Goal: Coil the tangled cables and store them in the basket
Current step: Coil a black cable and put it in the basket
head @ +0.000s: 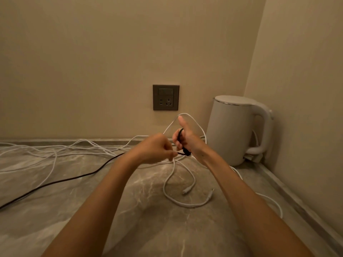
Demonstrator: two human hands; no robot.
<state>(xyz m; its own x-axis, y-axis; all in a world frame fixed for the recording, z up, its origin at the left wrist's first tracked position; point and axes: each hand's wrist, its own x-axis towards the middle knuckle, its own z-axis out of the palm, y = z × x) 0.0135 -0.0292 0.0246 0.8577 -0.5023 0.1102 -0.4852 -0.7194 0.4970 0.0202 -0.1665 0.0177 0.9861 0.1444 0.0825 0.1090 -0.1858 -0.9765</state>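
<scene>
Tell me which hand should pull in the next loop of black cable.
Probably left: the left hand pinches the black cable on its trailing side, while the right hand grips its coiled end.

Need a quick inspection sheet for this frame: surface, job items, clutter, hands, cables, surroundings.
Surface: marbled counter, cables spread over it.
Job's things: black cable, white cables; basket not seen.
Clutter: kettle in the right corner.
Hands: left hand pinches black cable; right hand grips its wound loops, thumb up.
Cables: black one trails left off frame; white ones tangled, uncoiled.
Surroundings: wall socket, nothing plugged in.
</scene>
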